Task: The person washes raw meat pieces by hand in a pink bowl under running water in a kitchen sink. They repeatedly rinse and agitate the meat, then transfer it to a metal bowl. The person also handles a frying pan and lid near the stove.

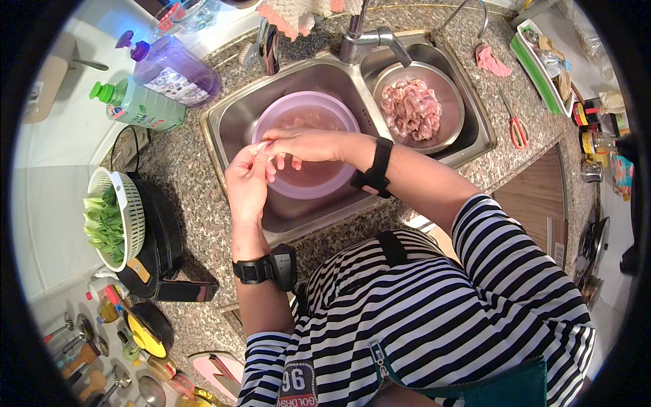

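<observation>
Over the left side of a round pink plastic basin (pixel 335 189), my left hand (pixel 252 170) and my right hand (pixel 300 145) meet, pinching a small pale piece (pixel 264 145) between their fingertips. What the piece is cannot be told; it may be raw meat. The basin sits in the left steel sink bowl and holds cloudy reddish water, with pale pieces (pixel 318 119) under the surface. In the right sink bowl, a round metal bowl (pixel 455 114) holds a heap of raw meat pieces (pixel 412 109).
The faucet (pixel 376 43) stands behind the sink divider. Red-handled scissors (pixel 518 129) and a pink cloth (pixel 492 60) lie to the right. At left are a purple pump bottle (pixel 175 71), a green bottle (pixel 145 104), a white colander (pixel 133 213) of leafy greens and a phone (pixel 185 291).
</observation>
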`<state>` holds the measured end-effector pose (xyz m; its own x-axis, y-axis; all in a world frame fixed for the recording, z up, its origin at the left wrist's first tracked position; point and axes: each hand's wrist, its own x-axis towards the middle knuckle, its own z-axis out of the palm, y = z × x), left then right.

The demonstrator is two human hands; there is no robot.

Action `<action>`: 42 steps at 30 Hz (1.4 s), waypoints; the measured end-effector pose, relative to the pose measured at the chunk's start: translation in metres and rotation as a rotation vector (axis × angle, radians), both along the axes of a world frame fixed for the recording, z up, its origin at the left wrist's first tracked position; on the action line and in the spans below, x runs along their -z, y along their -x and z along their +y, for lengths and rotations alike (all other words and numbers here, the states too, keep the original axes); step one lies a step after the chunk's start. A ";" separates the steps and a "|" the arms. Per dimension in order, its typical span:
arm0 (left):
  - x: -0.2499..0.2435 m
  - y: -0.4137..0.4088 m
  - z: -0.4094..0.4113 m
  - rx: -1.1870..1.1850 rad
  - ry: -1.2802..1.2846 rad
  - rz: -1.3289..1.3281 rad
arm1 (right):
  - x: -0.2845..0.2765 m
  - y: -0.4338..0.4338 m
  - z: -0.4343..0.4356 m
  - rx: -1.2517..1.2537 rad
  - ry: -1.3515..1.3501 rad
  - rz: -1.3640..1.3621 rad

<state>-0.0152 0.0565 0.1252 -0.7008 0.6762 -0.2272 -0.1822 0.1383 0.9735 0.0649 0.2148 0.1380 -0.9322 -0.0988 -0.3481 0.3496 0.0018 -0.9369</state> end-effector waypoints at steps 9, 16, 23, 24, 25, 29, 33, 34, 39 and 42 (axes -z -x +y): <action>0.006 0.001 0.002 -0.086 0.053 0.247 | 0.030 0.004 -0.008 0.042 -0.224 0.230; 0.014 0.018 -0.005 -0.146 -0.030 0.002 | 0.034 -0.006 -0.003 0.088 -0.203 0.261; -0.002 0.008 0.001 -0.090 -0.190 -0.225 | 0.035 0.000 0.012 0.009 -0.344 0.241; -0.002 0.005 0.003 -0.044 -0.191 -0.155 | 0.033 0.000 0.012 0.007 -0.382 0.251; -0.001 0.002 0.006 0.002 -0.191 -0.085 | 0.031 0.000 0.013 0.005 -0.421 0.261; 0.000 0.008 0.009 0.329 -0.070 -0.030 | 0.020 0.000 0.014 -0.063 -0.527 0.293; 0.009 0.007 0.011 0.302 0.160 0.176 | 0.017 -0.001 0.012 -0.022 -0.737 0.271; 0.016 0.005 0.013 0.259 0.126 0.395 | 0.020 -0.002 0.012 0.018 -0.809 0.300; 0.017 0.002 0.013 0.154 0.128 0.543 | 0.040 0.004 0.023 0.059 -0.687 0.211; 0.028 0.001 0.007 0.067 0.058 0.477 | 0.039 0.004 0.029 0.104 -0.467 0.129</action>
